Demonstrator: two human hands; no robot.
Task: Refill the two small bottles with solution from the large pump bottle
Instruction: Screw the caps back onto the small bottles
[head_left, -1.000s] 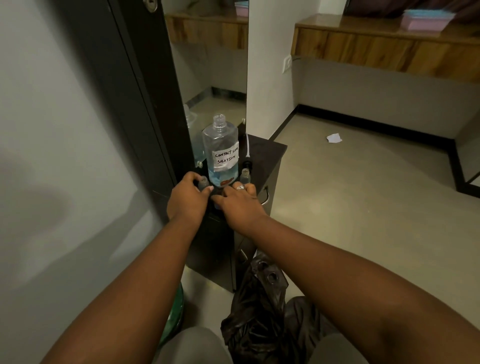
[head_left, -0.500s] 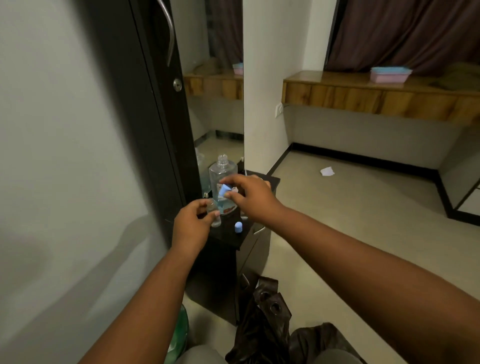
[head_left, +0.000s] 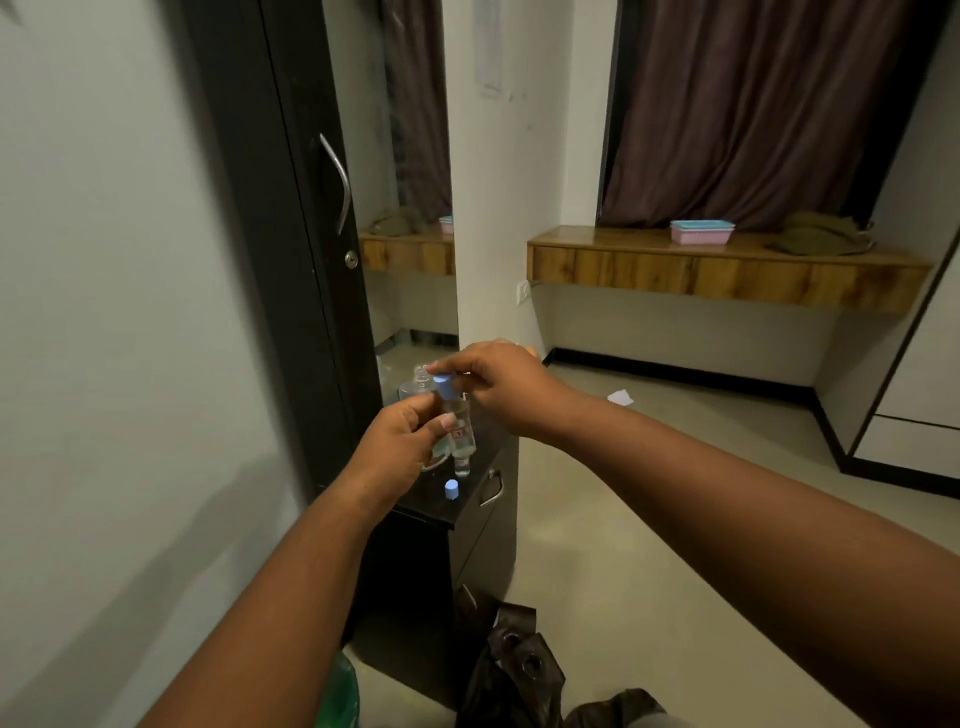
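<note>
While the dark wardrobe door (head_left: 291, 218) fills the left of the view, the left hand (head_left: 400, 447) is held above the small black drawer table (head_left: 467, 525), its fingers (head_left: 431, 410) wrapped around a small clear plastic bottle (head_left: 460, 426) kept upright in the air. Just behind that hand stands the large clear bottle (head_left: 418, 384) of solution, neck open and no pump visible on it, mostly hidden by the knuckles. On the small bottle's neck sits a light blue cap (head_left: 443, 385), pinched by the fingers of the right hand (head_left: 498, 384), which reaches in from the right. Whether the cap is being twisted on or off cannot be told. Below, a second light blue cap (head_left: 451, 489) lies loose on the table, near its front edge. A second small bottle seems to stand under the held one, but it is too hidden to be sure.

Risks, as I judge them: the loose cap could roll off onto the floor if bumped; a knuckle could tip the uncapped large bottle and spill solution; a wet, smooth small bottle may slip during twisting.
</note>
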